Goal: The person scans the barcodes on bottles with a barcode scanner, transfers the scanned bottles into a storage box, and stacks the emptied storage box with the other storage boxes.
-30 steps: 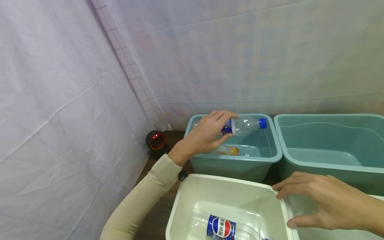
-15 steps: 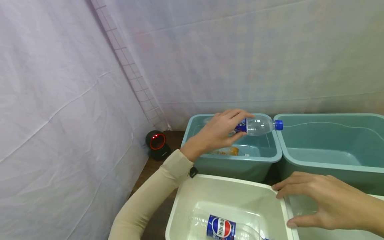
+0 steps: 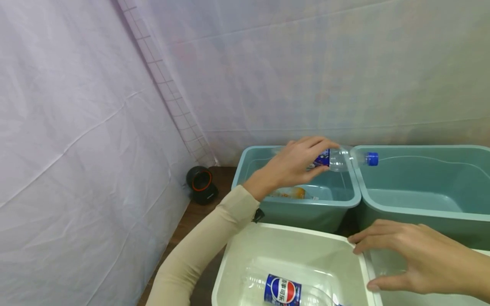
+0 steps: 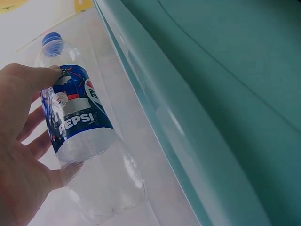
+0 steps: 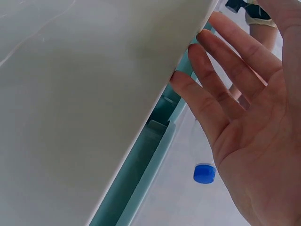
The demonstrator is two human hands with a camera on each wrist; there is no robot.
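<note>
Over the rim between the two teal bins, the left hand [image 3: 296,163] grips a clear bottle [image 3: 340,158] on its side, blue cap pointing over the right teal bin [image 3: 421,210]; the left teal bin [image 3: 298,208] holds an orange bottle [image 3: 289,193]; the right hand [image 3: 415,261] rests open-fingered on the white tub [image 3: 245,255]; the carry looks mid-way, and the next move seems to call for clearing the rim before letting go.
</note>
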